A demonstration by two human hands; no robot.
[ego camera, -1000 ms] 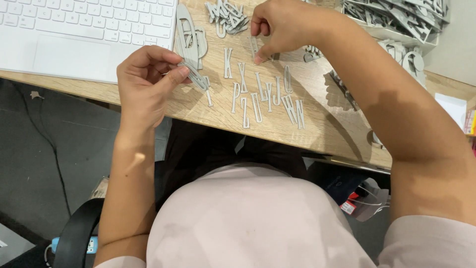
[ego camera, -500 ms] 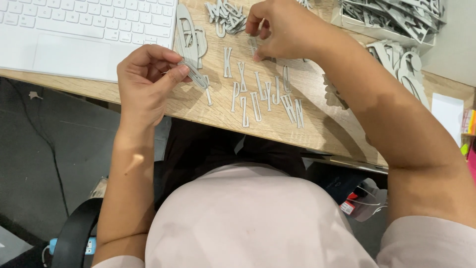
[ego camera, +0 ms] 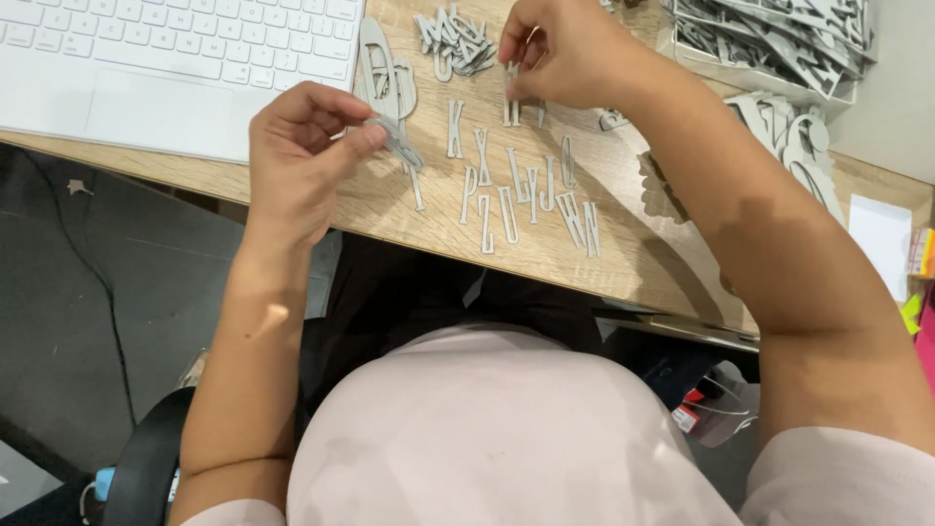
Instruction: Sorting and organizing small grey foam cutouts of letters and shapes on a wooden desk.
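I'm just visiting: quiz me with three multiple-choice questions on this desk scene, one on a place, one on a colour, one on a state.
1. Where is the white keyboard?
A. by the left hand
B. by the right hand
C. on the floor

2. What colour are the cut-out letters laid on the wooden desk?
A. red
B. grey
C. blue

3. What is the left hand doing?
A. lying flat and open
B. pinching a grey piece
C. typing

Answers: 1 A, it lies at the desk's left end. 2 B, all are plain grey. 3 B, thumb and fingers close on the piece above the desk edge.
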